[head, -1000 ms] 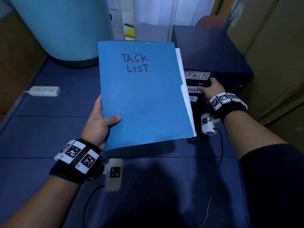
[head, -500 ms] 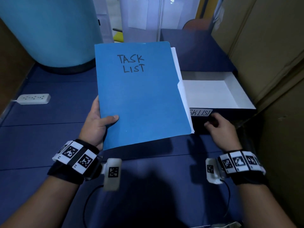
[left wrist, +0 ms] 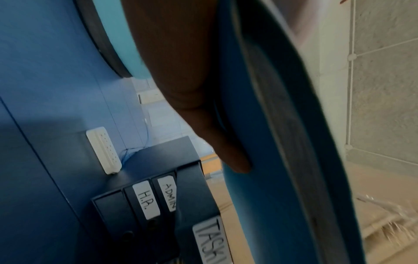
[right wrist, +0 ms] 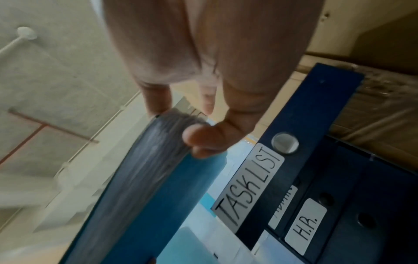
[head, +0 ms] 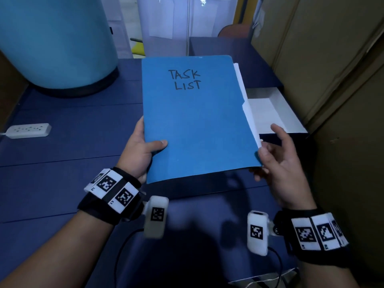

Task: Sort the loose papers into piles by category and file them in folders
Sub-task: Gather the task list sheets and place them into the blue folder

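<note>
A blue folder (head: 197,121) marked "TASK LIST" is held up over the dark blue table, with white papers (head: 248,113) sticking out of its right side. My left hand (head: 143,150) grips its lower left edge, thumb on the cover. My right hand (head: 270,154) is at the lower right corner: in the right wrist view the thumb (right wrist: 199,141) presses the corner of the folder (right wrist: 144,178) and a finger lies on the other side. Behind it the top drawer (head: 270,113) stands pulled out, white inside, labelled "TASK LIST" (right wrist: 248,184).
The small dark drawer unit (left wrist: 158,178) at the right also has drawers labelled "ADMIN" and "H.R.". A white power strip (head: 28,130) lies at the table's left. A big light-blue cylinder (head: 56,42) stands at the back left, and tan panels (head: 342,80) close off the right.
My right hand pulled the top drawer out, then let go of its front and came up to the folder's lower right corner. The left hand kept holding the folder.
</note>
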Demonstrator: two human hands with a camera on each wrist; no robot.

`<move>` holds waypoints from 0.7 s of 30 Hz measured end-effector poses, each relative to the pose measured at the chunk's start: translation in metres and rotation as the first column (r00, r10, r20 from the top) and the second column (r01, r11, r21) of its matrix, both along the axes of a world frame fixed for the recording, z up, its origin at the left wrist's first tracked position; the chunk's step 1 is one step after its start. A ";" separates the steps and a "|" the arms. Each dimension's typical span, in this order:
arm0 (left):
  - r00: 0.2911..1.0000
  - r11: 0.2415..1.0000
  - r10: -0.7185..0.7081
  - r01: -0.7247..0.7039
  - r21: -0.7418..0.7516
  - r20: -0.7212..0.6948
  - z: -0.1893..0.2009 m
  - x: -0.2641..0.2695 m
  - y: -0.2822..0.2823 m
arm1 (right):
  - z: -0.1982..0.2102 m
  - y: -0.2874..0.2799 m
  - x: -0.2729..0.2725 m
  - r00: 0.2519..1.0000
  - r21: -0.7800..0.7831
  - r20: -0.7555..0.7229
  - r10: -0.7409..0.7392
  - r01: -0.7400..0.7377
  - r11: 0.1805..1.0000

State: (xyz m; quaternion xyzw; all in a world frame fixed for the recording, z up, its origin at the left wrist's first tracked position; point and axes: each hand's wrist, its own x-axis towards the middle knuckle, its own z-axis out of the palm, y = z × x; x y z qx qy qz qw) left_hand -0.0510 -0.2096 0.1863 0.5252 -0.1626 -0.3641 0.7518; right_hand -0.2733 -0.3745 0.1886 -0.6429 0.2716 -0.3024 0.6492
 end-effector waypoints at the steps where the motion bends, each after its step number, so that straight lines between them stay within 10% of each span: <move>1: 1.000 1.000 -0.020 0.020 0.000 -0.001 0.001 -0.004 -0.005 | 0.001 0.000 -0.003 0.999 0.023 -0.024 -0.032 0.032 0.999; 21: 0.932 0.928 -0.357 0.347 0.136 0.058 0.031 -0.046 -0.057 | 0.042 -0.018 -0.048 0.862 0.212 0.013 -0.506 0.492 0.844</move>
